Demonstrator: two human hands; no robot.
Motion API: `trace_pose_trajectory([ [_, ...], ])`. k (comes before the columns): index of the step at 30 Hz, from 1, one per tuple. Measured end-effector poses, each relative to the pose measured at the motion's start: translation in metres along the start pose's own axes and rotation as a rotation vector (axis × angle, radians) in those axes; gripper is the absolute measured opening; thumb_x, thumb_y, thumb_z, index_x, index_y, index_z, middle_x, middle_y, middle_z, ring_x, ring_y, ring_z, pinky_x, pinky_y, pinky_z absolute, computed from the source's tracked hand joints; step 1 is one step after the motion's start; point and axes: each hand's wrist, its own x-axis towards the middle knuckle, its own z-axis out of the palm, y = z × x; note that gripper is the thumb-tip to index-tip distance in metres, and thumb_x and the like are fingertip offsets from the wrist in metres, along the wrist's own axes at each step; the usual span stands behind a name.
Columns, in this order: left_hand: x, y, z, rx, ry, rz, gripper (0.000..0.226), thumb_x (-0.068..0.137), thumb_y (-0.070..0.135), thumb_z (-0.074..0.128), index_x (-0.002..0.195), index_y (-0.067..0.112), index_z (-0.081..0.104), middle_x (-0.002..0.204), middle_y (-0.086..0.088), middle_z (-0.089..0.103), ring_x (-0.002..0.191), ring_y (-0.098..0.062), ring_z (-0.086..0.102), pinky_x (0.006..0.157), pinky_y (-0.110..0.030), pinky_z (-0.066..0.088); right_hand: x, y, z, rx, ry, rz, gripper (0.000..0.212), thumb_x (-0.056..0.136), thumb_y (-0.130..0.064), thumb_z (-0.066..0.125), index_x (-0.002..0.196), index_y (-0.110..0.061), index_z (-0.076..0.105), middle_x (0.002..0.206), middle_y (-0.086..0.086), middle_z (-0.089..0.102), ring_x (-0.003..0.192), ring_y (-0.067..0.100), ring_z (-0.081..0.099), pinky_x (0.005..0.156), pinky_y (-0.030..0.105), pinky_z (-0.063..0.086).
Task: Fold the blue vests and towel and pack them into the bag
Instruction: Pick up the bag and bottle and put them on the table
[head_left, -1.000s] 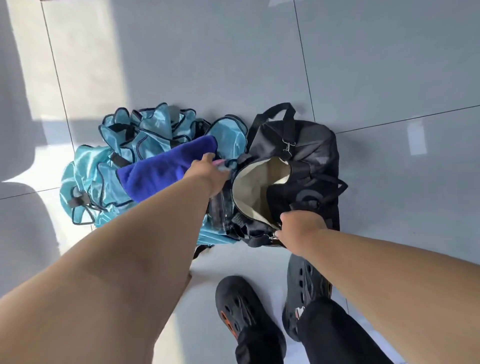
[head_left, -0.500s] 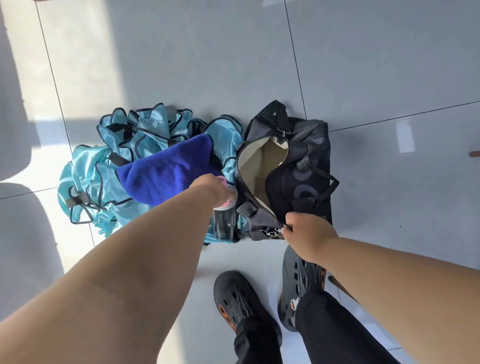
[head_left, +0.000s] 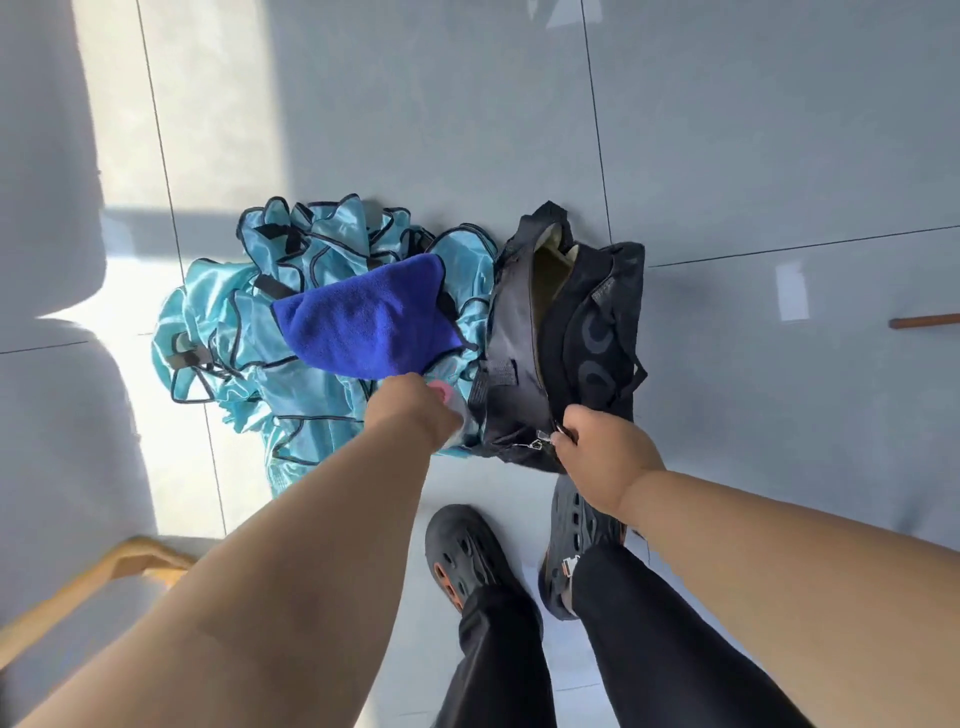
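At six o'clock my black shoes (head_left: 470, 553) stand on the grey tiled floor (head_left: 753, 130). My right hand (head_left: 597, 449) pinches the zipper pull at the near end of the black bag (head_left: 571, 338). My left hand (head_left: 410, 410) wraps something clear with a pink cap; what it is I cannot tell. At eleven o'clock, beyond my left hand, the blue towel (head_left: 369, 319) lies on the crumpled blue vests (head_left: 249, 332), touching the bag's left side.
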Motion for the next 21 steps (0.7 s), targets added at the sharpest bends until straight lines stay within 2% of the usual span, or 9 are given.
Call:
trace_pose_trajectory([
  [3,-0.059,-0.014,-0.018,-0.071,0.091,0.029,0.042,0.085,0.041,0.064,0.117,0.013,0.060,0.116,-0.011,0.062,0.107,-0.035,0.062,0.083,-0.038,0.050,-0.041,-0.027,-0.029,0.020,0.083,-0.014,0.032,0.105,-0.033,0.047,0.078,-0.019,0.037,0.071,0.000,0.050,0.071,0.030,0.049,0.063,0.041,0.040],
  [6,-0.132,-0.031,-0.053,-0.248,0.137,-0.007,0.045,0.080,0.044,0.066,0.115,0.015,0.059,0.115,-0.010,0.059,0.112,-0.037,0.060,0.088,-0.042,0.050,-0.085,-0.055,-0.068,0.049,0.148,-0.028,0.031,0.105,-0.035,0.046,0.081,-0.015,0.041,0.073,0.003,0.052,0.070,0.032,0.049,0.062,0.040,0.039],
  [10,-0.231,-0.057,-0.107,-0.363,0.213,-0.001,0.040,0.078,0.051,0.064,0.102,0.021,0.050,0.105,-0.003,0.056,0.100,-0.031,0.060,0.082,-0.039,0.050,-0.148,-0.085,-0.129,0.089,0.236,-0.056,0.035,0.104,-0.035,0.049,0.078,-0.013,0.043,0.071,0.008,0.055,0.069,0.034,0.050,0.061,0.041,0.040],
  [15,-0.343,-0.096,-0.171,-0.471,0.313,-0.002,0.041,0.075,0.054,0.064,0.102,0.023,0.054,0.099,0.002,0.060,0.085,-0.025,0.061,0.073,-0.038,0.052,-0.235,-0.128,-0.190,0.176,0.288,-0.115,0.028,0.096,-0.027,0.056,0.075,-0.010,0.049,0.068,0.008,0.057,0.071,0.032,0.053,0.065,0.039,0.045],
  [18,-0.417,-0.125,-0.206,-0.519,0.397,0.028,0.040,0.075,0.054,0.064,0.100,0.025,0.054,0.092,0.005,0.057,0.075,-0.015,0.057,0.066,-0.034,0.045,-0.298,-0.164,-0.226,0.161,0.299,-0.203,0.029,0.095,-0.027,0.057,0.072,-0.011,0.048,0.065,0.006,0.055,0.069,0.029,0.052,0.062,0.037,0.042],
  [21,-0.484,-0.156,-0.236,-0.583,0.503,0.012,0.033,0.077,0.051,0.066,0.093,0.024,0.055,0.084,0.006,0.056,0.068,-0.011,0.053,0.056,-0.030,0.036,-0.353,-0.207,-0.252,0.134,0.283,-0.296,0.028,0.092,-0.028,0.059,0.071,-0.013,0.049,0.064,0.004,0.055,0.069,0.030,0.053,0.065,0.040,0.045],
])
